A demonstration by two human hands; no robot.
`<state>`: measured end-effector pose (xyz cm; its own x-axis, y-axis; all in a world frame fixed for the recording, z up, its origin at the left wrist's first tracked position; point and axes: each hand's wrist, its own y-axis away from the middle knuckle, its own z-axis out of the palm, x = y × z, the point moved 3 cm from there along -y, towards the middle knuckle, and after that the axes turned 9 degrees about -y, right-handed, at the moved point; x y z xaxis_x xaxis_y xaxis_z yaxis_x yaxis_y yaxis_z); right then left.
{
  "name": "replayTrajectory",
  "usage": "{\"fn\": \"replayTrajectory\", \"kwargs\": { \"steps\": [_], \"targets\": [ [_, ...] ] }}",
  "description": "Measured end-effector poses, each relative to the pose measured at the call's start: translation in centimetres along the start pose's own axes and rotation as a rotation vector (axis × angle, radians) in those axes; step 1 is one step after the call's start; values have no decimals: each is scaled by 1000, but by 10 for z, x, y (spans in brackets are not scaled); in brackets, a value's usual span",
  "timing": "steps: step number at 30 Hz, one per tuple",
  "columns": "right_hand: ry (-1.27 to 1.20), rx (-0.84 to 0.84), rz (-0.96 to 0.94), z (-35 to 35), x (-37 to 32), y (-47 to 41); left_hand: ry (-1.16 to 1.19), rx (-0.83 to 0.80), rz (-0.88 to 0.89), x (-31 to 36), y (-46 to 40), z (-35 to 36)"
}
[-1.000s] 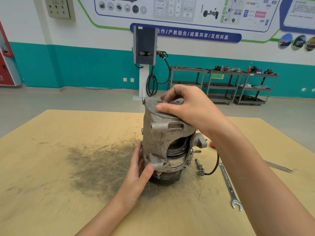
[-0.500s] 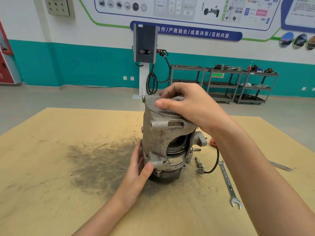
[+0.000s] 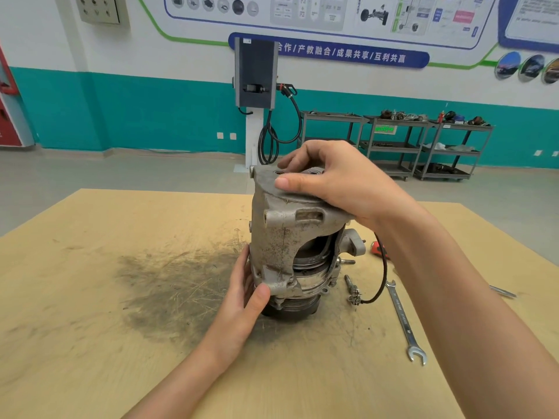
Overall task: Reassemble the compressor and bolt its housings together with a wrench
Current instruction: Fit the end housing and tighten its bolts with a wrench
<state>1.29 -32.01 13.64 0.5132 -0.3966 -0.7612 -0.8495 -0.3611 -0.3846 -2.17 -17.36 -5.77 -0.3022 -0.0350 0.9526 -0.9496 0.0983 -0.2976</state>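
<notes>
The big tan tabletop (image 3: 90, 343) has a dark smudge of dirt in the middle. The gray metal compressor (image 3: 282, 237) stands up tall on it, just right of the smudge. Its top housing sits a bit tilted, and a gap on the right side shows shiny rings inside.

The right hand (image 3: 338, 182) lies over the top of the compressor, fingers curled down around the top edge, holding it. The left hand (image 3: 242, 300) holds the bottom of the housing, thumb pressed on a lug at the front.

A long wrench (image 3: 403, 320) lies flat on the tabletop to the right, apart from the compressor. Between them lies a bolt (image 3: 351, 285) with a thin black wire (image 3: 383, 273) looping up from it.
</notes>
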Motion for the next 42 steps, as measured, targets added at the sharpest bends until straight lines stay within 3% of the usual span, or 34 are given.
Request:
{"fn": "replayTrajectory", "kwargs": {
  "steps": [4, 14, 20, 30, 38, 42],
  "targets": [
    [20, -111, -11, -9, 1, 1, 6, 0, -4, -1, 0, 0],
    [80, 93, -1, 3, 1, -1, -23, 4, -6, -4, -1, -2],
    [24, -96, -5, -8, 2, 3, -22, -1, -7, -4, -1, -2],
    [22, 37, 12, 1, 1, -2, -25, 0, 1, -3, -1, -2],
    [13, -56, 16, -7, 2, -1, -16, -3, -1, -1, 0, -1],
    [14, -16, -6, -5, 3, -1, -11, -6, -6, -2, 0, 0]
  ]
}}
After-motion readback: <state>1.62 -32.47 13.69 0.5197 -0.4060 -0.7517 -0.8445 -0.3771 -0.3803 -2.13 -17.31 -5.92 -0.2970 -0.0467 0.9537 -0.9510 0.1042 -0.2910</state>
